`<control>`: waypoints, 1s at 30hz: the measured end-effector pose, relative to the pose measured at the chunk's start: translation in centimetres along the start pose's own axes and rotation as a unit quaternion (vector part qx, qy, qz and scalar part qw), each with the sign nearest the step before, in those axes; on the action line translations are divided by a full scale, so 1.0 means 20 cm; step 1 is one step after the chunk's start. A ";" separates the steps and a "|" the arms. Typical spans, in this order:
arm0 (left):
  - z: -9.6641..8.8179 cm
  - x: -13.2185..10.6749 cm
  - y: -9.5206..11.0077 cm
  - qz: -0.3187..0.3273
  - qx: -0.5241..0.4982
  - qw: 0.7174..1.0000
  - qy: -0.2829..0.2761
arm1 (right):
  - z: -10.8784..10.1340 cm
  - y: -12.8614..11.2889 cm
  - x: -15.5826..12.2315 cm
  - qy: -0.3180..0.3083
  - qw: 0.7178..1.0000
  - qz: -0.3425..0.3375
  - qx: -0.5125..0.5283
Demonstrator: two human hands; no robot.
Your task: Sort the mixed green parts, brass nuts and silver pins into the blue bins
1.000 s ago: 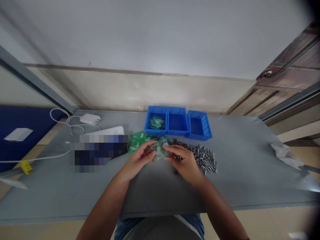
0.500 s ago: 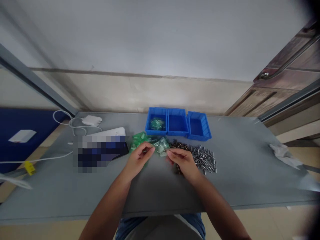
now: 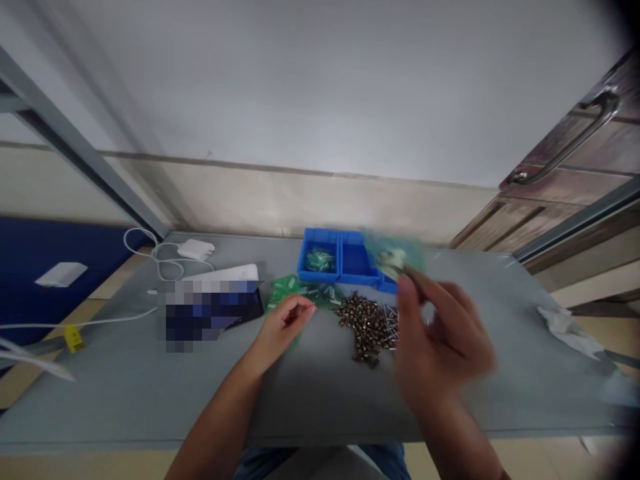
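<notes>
Grey tabletop, pale wall behind. We list: one greenish see-through packet, blurred, raised before the blue bins, pinched between thumb and fingers of our right hand. One left hand, thumb and forefinger tips pressed together beside the green bag; we cannot tell whether anything lies between them. Change noted: our hands, close together half a second ago, now stand well apart, leaving the packet to the right alone. Also: left bin, holding packets; brass-coloured pieces, heaped.
</notes>
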State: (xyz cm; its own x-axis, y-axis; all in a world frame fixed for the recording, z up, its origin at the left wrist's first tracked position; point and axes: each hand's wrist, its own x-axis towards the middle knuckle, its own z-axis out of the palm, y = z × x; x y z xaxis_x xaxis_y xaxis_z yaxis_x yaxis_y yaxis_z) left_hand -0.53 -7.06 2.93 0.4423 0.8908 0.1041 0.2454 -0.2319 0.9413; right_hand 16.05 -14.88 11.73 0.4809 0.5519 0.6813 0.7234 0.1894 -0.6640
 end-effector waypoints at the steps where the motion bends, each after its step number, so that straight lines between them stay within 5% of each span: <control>1: 0.00 0.00 -0.01 0.008 0.011 1.000 0.001 | 0.08 0.02 0.02 -0.002 1.000 -0.019 -0.014; 6: -0.02 0.00 -0.05 0.022 0.060 0.998 0.021 | 0.38 0.22 -0.03 -0.194 0.974 0.002 -0.116; 10: -0.01 0.00 -0.05 0.037 0.093 0.995 0.008 | 0.40 0.31 -0.18 -0.345 0.916 0.011 -0.204; 14: 0.00 0.01 -0.04 0.050 0.104 0.993 -0.021 | 0.38 0.33 -0.22 -0.416 0.864 0.015 -0.282; 22: 0.01 0.02 -0.06 0.043 0.117 0.992 -0.035 | 0.37 0.39 -0.19 -0.438 0.862 -0.017 -0.255; 30: 0.01 0.02 -0.06 0.022 0.106 0.994 -0.018 | 0.34 0.46 -0.17 -0.279 0.956 0.063 -0.069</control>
State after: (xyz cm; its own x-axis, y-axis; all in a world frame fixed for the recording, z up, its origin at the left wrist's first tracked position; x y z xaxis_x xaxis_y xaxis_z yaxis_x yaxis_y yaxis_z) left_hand -0.53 -6.52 1.68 0.4861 0.8645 0.1281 0.4002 -0.3505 0.8468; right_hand 17.67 -9.60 1.26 0.2585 0.9175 0.3022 0.7540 0.0040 -0.6568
